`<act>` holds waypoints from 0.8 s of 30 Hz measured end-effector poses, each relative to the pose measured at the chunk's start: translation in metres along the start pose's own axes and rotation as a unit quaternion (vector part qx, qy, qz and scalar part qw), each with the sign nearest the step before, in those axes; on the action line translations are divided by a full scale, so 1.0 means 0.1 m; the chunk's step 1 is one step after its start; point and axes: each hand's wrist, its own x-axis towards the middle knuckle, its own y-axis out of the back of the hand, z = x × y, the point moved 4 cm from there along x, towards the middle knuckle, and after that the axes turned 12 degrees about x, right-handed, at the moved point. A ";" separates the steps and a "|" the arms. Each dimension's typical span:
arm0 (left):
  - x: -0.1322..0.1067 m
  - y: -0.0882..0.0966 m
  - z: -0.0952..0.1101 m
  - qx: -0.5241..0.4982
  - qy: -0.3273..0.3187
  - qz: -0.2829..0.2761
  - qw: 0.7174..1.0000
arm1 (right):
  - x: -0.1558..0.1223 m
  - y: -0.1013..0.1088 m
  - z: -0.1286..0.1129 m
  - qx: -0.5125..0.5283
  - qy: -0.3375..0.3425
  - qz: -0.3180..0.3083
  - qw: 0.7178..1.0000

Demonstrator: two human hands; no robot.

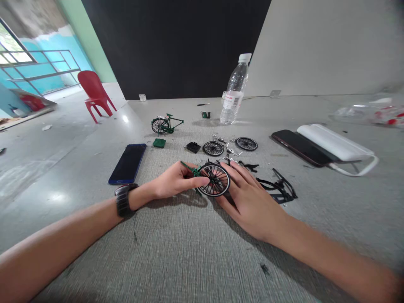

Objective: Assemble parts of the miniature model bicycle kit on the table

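Observation:
My left hand (pixel 176 181) is closed on a miniature bicycle's green frame (pixel 189 167), its thumb lying across the spokes of the fitted black wheel (pixel 214 180). From the other side, my right hand (pixel 249 195) curls its fingers around the wheel's right edge, with the thumb low by the tyre. Some fingertips of that hand are hidden behind the wheel. Just beyond the hands lie two loose spoked wheels (pixel 213 148), small silver parts (pixel 233 152) and a black box-shaped piece (pixel 193 147). Black frame-like parts (pixel 279 187) are right of my right hand.
Another green miniature bicycle (pixel 166 124) with one wheel stands farther back, near a green block (pixel 159 143). A screwdriver (pixel 203 104) and plastic bottle (pixel 235 90) are behind. Phones lie left (pixel 128 164) and right (pixel 304 147), the right one beside a white power bank (pixel 336 142).

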 end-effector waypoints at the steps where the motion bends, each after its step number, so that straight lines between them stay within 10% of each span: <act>1: 0.00 -0.01 0.03 -0.004 -0.010 -0.011 1.000 | 0.00 0.00 0.01 -0.002 -0.002 -0.005 1.000; 24: -0.04 -0.07 -0.03 0.034 0.005 -0.087 0.996 | 0.00 0.04 0.02 -0.027 0.006 -0.018 0.999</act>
